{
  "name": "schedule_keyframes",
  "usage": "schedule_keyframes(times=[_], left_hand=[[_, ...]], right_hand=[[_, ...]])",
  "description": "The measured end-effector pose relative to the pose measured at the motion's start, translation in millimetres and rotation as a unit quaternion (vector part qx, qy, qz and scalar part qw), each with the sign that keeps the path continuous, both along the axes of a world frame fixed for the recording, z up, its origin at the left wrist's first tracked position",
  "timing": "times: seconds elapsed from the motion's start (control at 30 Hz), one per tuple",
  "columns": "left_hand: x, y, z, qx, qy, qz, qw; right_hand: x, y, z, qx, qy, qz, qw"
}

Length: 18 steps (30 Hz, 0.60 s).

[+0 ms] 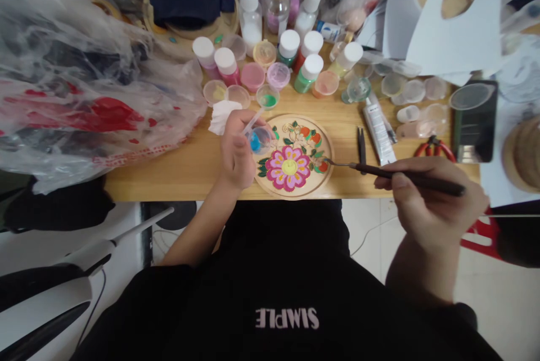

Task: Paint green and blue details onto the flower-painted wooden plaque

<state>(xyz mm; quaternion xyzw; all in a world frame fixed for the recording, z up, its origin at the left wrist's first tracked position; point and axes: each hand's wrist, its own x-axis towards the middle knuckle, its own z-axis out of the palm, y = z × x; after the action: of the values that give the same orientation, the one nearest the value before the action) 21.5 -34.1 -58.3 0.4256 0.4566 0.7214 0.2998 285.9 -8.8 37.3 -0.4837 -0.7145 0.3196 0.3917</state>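
A round wooden plaque [295, 189] lies at the table's near edge, painted with a pink flower [289, 167], green leaves and orange shapes. My left hand [237, 150] is closed around a small clear cup of blue paint [260, 140] and a thin clear dropper, just left of the plaque. A crumpled white tissue [223, 116] sits behind that hand. My right hand [430, 203] grips a dark-handled tool [405, 176] whose metal tip touches the plaque's right edge.
Several paint bottles [312, 71] and small open paint cups [252, 76] crowd the table behind the plaque. Black tweezers [361, 147], a white tube [378, 130] and red-handled pliers [434, 147] lie to the right. Plastic bags [84, 68] fill the left side.
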Motion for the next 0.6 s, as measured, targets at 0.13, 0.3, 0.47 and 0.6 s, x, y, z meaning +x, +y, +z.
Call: schedule_keyframes(times=[0.13,0.3,0.47,0.6], left_hand=[[0.9,-0.8,5.2,-0.001,0.005,-0.001,1.000],[2.9,0.1,8.5,0.017,-0.005,-0.003,1.000],[3.4,1.0,7.6,-0.002,-0.013,0.006,1.000],[2.9,-0.6,9.1,-0.004,-0.009,0.002,1.000]], right_hand=[[0.8,-0.6,0.3,-0.007,-0.006,-0.009,1.000],[-0.6,-1.1,3.5,-0.022,-0.012,-0.021,0.999],[-4.0,-1.6,6.7,-0.035,-0.026,-0.036,0.998],[-5.6,-2.4,10.6,-0.029,-0.050,-0.037,0.998]])
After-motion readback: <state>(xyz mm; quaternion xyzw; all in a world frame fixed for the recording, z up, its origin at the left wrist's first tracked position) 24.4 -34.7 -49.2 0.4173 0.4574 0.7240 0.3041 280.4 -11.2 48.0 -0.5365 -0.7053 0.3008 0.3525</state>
